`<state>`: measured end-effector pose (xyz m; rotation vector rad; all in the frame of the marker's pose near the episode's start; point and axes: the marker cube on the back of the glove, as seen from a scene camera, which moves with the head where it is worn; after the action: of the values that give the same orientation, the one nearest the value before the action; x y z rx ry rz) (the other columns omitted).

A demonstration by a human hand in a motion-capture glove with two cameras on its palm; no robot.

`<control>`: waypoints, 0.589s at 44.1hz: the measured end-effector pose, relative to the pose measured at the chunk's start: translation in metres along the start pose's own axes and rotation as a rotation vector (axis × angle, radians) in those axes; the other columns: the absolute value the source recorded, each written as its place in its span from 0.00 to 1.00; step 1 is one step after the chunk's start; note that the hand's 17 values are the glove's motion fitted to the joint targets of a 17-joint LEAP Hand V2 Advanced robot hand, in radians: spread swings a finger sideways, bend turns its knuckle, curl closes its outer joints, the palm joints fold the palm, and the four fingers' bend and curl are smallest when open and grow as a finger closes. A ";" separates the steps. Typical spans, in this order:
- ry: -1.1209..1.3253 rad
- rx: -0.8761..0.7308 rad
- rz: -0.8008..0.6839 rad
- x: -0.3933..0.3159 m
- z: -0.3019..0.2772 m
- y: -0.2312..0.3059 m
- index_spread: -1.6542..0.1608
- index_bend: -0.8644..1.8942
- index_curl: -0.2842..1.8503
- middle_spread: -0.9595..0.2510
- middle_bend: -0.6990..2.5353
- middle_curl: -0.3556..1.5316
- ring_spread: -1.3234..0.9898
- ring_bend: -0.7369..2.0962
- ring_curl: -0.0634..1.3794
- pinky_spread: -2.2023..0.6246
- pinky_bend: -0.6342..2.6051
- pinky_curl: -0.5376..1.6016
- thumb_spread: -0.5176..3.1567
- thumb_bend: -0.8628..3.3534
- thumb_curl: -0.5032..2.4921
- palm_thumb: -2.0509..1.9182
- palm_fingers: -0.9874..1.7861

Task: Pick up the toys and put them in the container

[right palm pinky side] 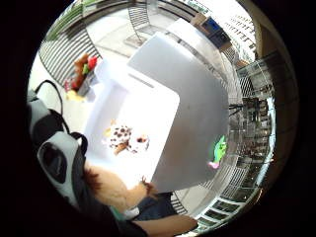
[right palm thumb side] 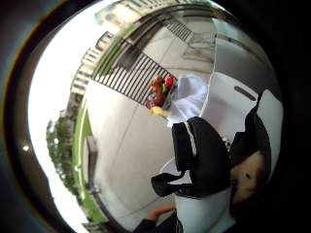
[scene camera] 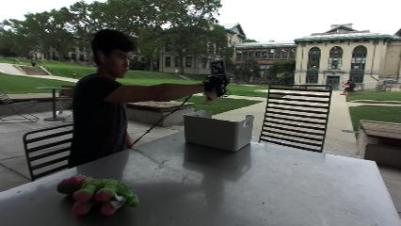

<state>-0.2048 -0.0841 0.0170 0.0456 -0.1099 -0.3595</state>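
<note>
A grey worktop (scene camera: 263, 183) filled the foreground. A black slatted chair (scene camera: 296, 117) stood at its far edge, another slatted chair (scene camera: 47, 148) at its left edge behind the person.

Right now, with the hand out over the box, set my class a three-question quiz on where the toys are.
1. True or false: the green and pink toy lies inside the white container.
2. Which toy lies on the container's floor? A) a spotted toy B) a blue car C) a yellow duck
3. Fill in: the gloved right hand is above the ____.

Key:
1. False. It lies on the table, apart from the container.
2. A
3. container
</note>
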 end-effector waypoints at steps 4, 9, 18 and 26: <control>0.047 -0.011 -0.148 -0.017 0.009 0.011 0.83 0.65 0.49 0.63 0.64 0.57 0.44 0.80 0.44 0.63 0.48 0.46 0.55 0.20 0.27 0.55 0.81; 0.055 -0.017 -0.055 -0.032 0.017 0.017 0.83 0.65 0.49 0.63 0.64 0.56 0.44 0.80 0.43 0.63 0.48 0.46 0.55 0.20 0.27 0.55 0.81; 0.060 -0.052 -0.090 -0.036 0.032 0.027 0.83 0.65 0.49 0.63 0.64 0.56 0.44 0.80 0.43 0.62 0.48 0.47 0.55 0.20 0.27 0.55 0.81; 0.010 -0.100 0.052 -0.027 0.029 0.022 0.82 0.60 0.47 0.63 0.59 0.52 0.44 0.73 0.39 0.62 0.48 0.46 0.52 0.19 0.25 0.50 0.69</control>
<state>-0.2255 -0.0543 0.0447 -0.0545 -0.0825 -0.3124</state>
